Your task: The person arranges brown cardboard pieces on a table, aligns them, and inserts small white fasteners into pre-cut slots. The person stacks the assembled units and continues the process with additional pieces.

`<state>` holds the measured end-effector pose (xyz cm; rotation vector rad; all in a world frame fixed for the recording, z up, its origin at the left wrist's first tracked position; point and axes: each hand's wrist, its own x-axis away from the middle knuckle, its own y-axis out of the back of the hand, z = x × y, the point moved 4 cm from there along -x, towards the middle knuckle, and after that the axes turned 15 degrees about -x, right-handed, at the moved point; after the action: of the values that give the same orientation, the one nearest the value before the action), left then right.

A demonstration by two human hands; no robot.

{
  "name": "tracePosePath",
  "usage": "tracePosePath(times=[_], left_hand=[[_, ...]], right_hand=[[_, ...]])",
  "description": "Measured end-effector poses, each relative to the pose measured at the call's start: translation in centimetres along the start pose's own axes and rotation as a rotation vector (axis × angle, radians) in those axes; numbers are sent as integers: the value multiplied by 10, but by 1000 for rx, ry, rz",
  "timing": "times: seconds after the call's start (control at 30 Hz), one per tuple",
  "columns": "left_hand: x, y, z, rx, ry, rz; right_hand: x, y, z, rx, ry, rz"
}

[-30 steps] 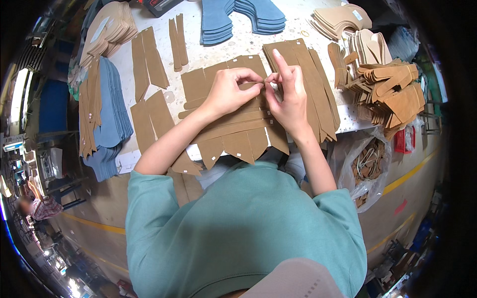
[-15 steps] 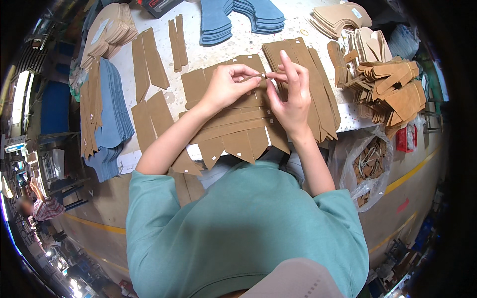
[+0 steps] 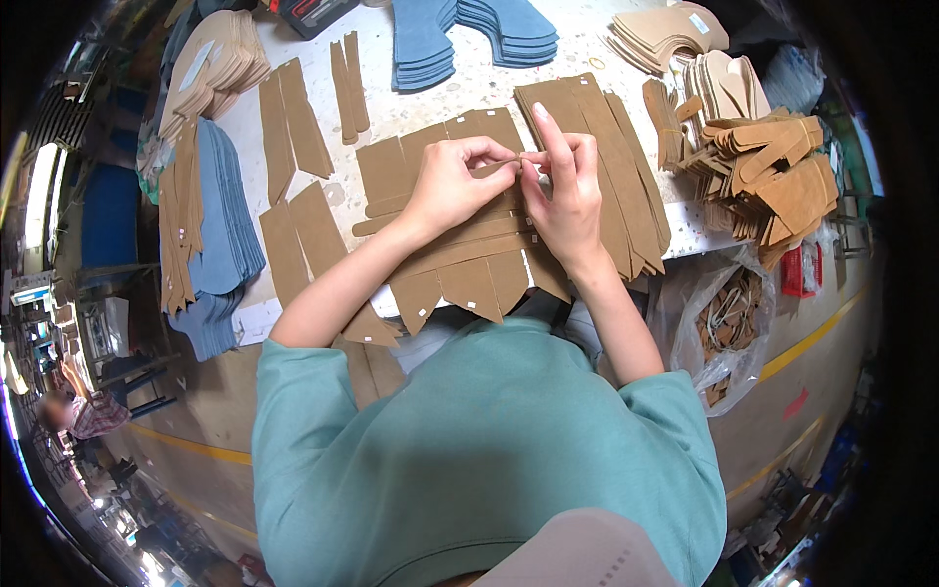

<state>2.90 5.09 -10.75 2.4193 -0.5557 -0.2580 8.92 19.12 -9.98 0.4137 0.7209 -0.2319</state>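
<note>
Over the middle of the table, my left hand pinches a narrow brown leather strip between thumb and fingers. My right hand meets it there, thumb and a fingertip closed on the strip's end, with one finger pointing up. What lies right between the fingertips is too small to make out. Beneath both hands, brown leather pieces lie in rows, several with small white stickers and pointed lower ends. Long brown strips cross over them.
To the right is a stack of long brown pieces, with orange-brown bundles beyond. Blue stacks stand at the back and left. Beige pieces sit back left. A plastic bag of scraps hangs off the right edge.
My hands have shifted slightly nearer to me, and the right one slightly left, its fingertips closing against the left hand's. A white sticker seen at the strip's end no longer shows.
</note>
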Motion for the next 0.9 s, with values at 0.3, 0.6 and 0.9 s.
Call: tracePosePath(times=[0.3,0.6,0.9], left_hand=[[-1,-5,1,29,-24,31],[-2,4,-5,-175,-60,-73],[6,-8,-14,280,-238,113]], right_hand=[[0,4,1,22,39,-90],[-3,12,-2,-89,11,-254],[-1,11,7,0,157,-244]])
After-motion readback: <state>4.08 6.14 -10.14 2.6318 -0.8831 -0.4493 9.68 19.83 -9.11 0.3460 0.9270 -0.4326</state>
